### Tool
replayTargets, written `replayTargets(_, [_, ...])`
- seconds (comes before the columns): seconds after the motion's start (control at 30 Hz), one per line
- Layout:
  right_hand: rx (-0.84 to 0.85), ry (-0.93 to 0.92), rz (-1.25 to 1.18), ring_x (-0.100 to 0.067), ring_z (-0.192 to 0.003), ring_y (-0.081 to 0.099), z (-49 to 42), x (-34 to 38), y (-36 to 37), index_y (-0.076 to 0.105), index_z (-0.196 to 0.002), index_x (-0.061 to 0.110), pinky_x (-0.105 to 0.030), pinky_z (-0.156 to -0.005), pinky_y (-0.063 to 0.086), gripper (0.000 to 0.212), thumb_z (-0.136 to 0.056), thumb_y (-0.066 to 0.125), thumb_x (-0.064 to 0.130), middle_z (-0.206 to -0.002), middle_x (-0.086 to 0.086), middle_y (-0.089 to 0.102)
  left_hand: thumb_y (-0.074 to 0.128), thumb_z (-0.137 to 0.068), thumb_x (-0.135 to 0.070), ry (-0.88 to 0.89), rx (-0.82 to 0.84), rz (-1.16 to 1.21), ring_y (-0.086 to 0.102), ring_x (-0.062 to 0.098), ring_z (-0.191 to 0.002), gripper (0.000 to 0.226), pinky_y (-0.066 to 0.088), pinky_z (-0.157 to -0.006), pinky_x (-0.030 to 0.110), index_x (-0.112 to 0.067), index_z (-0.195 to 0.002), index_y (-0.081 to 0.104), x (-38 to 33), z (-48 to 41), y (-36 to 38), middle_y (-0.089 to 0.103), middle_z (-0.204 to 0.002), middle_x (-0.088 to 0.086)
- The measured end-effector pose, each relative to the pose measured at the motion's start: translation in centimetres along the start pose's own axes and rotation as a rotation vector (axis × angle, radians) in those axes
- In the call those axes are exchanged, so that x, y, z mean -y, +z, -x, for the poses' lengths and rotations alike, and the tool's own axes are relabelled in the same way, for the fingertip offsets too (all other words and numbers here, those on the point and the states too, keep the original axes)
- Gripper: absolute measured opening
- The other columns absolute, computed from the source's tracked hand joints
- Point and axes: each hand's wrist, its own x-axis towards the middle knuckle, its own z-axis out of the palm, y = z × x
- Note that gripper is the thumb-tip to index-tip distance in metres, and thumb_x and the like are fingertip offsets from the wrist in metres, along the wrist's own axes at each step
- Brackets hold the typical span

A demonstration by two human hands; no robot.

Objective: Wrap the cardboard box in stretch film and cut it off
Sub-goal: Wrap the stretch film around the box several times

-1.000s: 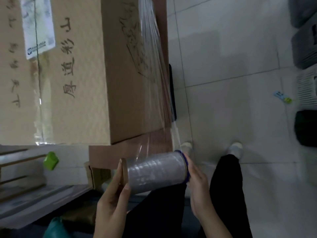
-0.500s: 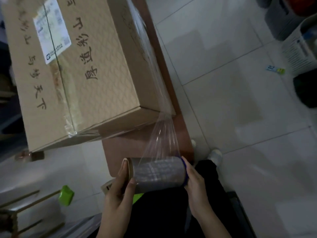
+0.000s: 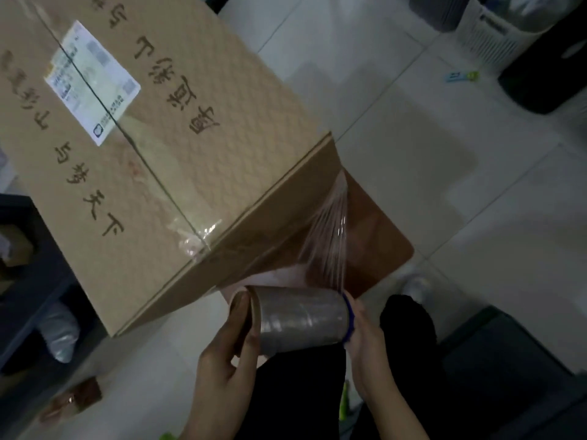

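Note:
A large cardboard box [image 3: 178, 147] with printed characters and a white label [image 3: 92, 82] fills the upper left and rests on a brown stool top [image 3: 378, 236]. I hold a roll of stretch film [image 3: 301, 319] sideways below the box's near corner. My left hand [image 3: 228, 360] grips its left end, and my right hand [image 3: 368, 344] grips its blue-rimmed right end. A sheet of clear film [image 3: 330, 236] stretches from the roll up to the box's right corner.
White tiled floor [image 3: 444, 173] lies to the right. A white slatted bin [image 3: 495, 36] and a black bin [image 3: 552, 65] stand at the upper right. A dark shelf unit [image 3: 28, 281] is at the left, a dark container [image 3: 508, 376] at the lower right.
I have moved around the box corner, so its top face now fills the view. The roll stays in both hands while the film sheet pulls from the right corner toward the near side.

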Motion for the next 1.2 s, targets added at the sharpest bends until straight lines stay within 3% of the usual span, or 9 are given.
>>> replayTargets(0.1, [0.01,-0.029,-0.125,-0.032,-0.12,0.057,0.7,-3.2,0.0,0.049,-0.136,0.007,-0.041,-0.099,0.046,0.04,-0.1,0.041,0.023,-0.131,-0.014,0.059,0.051,-0.093,-0.017,0.021,0.075,-0.079,0.038,-0.029,-0.108,0.045,0.034,-0.074,-0.006,-0.03,-0.136,0.047,1.7,0.0,-1.2,0.047,-0.136,-0.017])
replayTargets(0.23, [0.004,-0.056,-0.221,-0.022,-0.1,0.064,0.6,-6.9,-0.7,0.054,-0.132,0.008,-0.023,-0.075,0.057,0.036,-0.099,0.044,0.021,-0.115,-0.011,0.066,0.05,-0.092,-0.027,0.001,0.133,-0.102,0.041,-0.007,-0.125,0.044,0.036,-0.083,-0.003,-0.036,-0.135,0.046,4.1,0.7,-2.0,0.047,-0.138,-0.019])
replayTargets(0.33, [0.015,-0.155,-0.22,-0.021,-0.107,0.066,0.5,-9.2,-1.3,0.059,-0.128,0.014,-0.028,-0.086,0.055,0.037,-0.094,0.051,0.025,-0.12,-0.007,0.068,0.051,-0.092,-0.029,0.048,0.141,-0.064,0.043,-0.012,-0.121,0.043,0.037,-0.082,-0.002,-0.034,-0.135,0.048,5.8,1.3,-2.2,0.051,-0.134,-0.021])
replayTargets(0.5, [-0.033,-0.245,-0.254,-0.017,-0.104,0.069,1.1,-12.0,-1.1,0.067,-0.119,0.017,-0.026,-0.081,0.058,0.029,-0.096,0.053,0.026,-0.112,-0.003,0.073,0.049,-0.086,-0.034,0.128,0.13,-0.052,0.046,-0.019,-0.112,0.038,0.037,-0.082,0.0,-0.045,-0.122,0.048,8.2,0.9,-3.3,0.055,-0.108,-0.046])
replayTargets(0.6, [-0.017,-0.313,-0.249,-0.008,-0.095,0.071,1.5,-13.6,-0.1,0.065,-0.116,0.024,-0.018,-0.069,0.056,0.024,-0.098,0.049,0.023,-0.099,0.007,0.076,0.05,-0.086,-0.035,0.199,0.155,-0.053,0.047,-0.015,-0.115,0.038,0.038,-0.086,0.002,-0.045,-0.122,0.049,9.6,0.3,-4.8,0.054,-0.114,-0.042])
replayTargets(0.73, [-0.046,-0.376,-0.284,-0.007,-0.103,0.067,2.0,-16.3,2.3,0.064,-0.115,0.025,-0.021,-0.081,0.055,0.027,-0.099,0.042,0.021,-0.113,0.007,0.07,0.052,-0.09,-0.042,0.211,0.239,-0.097,0.048,-0.014,-0.115,0.031,0.039,-0.087,0.002,-0.052,-0.119,0.048,11.8,-1.5,-7.4,0.054,-0.123,-0.031])
replayTargets(0.83, [-0.078,-0.417,-0.351,-0.004,-0.105,0.065,1.8,-18.7,5.0,0.064,-0.112,0.028,-0.022,-0.086,0.053,0.027,-0.1,0.041,0.022,-0.116,0.008,0.067,0.048,-0.088,-0.05,0.27,0.299,-0.155,0.045,-0.013,-0.119,0.045,0.038,-0.09,0.004,-0.04,-0.132,0.045,13.1,-3.3,-9.8,0.053,-0.131,-0.021])
replayTargets(1.0, [-0.053,-0.42,-0.505,-0.01,-0.115,0.059,1.7,-23.3,11.3,0.06,-0.12,0.026,-0.035,-0.101,0.046,0.028,-0.099,0.042,0.027,-0.121,0.009,0.063,0.05,-0.091,-0.045,0.365,0.347,-0.187,0.047,0.003,-0.126,0.054,0.045,-0.098,0.024,-0.024,-0.14,0.043,15.2,-6.5,-15.1,0.052,-0.139,-0.008])
replayTargets(1.2, [-0.047,-0.413,-0.62,-0.012,-0.11,0.065,2.1,-28.3,16.1,0.072,-0.104,0.031,-0.03,-0.088,0.051,0.025,-0.098,0.048,0.027,-0.114,0.008,0.071,0.048,-0.089,-0.036,0.437,0.409,-0.228,0.054,-0.017,-0.103,0.051,0.044,-0.082,0.006,-0.024,-0.139,0.044,17.4,-9.5,-20.0,0.061,-0.105,-0.039])
